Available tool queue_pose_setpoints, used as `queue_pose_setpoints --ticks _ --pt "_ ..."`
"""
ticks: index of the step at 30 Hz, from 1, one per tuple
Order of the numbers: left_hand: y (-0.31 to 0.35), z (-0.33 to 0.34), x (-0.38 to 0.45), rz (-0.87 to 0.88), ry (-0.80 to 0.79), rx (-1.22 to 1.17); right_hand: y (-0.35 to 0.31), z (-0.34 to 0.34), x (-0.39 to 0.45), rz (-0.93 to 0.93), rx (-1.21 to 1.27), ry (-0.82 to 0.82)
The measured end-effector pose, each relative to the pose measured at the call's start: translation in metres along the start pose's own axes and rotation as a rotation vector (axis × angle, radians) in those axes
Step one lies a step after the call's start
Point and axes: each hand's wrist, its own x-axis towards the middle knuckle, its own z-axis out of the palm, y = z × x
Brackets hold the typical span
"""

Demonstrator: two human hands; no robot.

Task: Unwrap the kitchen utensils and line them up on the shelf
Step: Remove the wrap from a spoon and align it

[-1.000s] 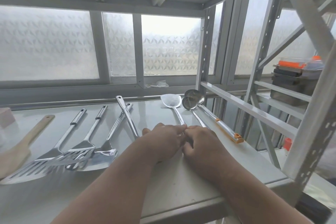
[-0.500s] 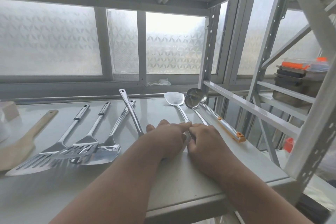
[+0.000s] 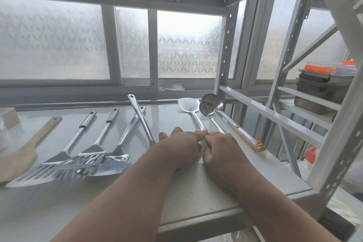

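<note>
Steel shelf (image 3: 196, 192) by frosted window (image 3: 186, 45) — both hands pinch spatula handle (image 3: 197, 122).

Looks like a kitchen storeroom or back-of-house prep area rather than a home kitchen. Bolt-together metal shelf (image 3: 196, 188) racking with perforated uprights fills the frame, and steel spatulas (image 3: 64, 161), a turner (image 3: 188, 105) and ladles (image 3: 211, 104) lie across the middle. At the right edge there's a stack of steel food pans (image 3: 322, 88) with orange lids on a neighbouring rack. Frosted patterned windows (image 3: 188, 53) run across the back, with plain grey frames.
</note>
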Motion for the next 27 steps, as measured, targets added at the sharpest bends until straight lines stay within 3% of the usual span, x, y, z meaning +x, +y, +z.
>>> queue_pose_setpoints --ticks 27 --pt "-0.004 0.005 0.013 0.006 0.006 -0.02 0.002 0.0 0.0 0.025 0.022 -0.003"
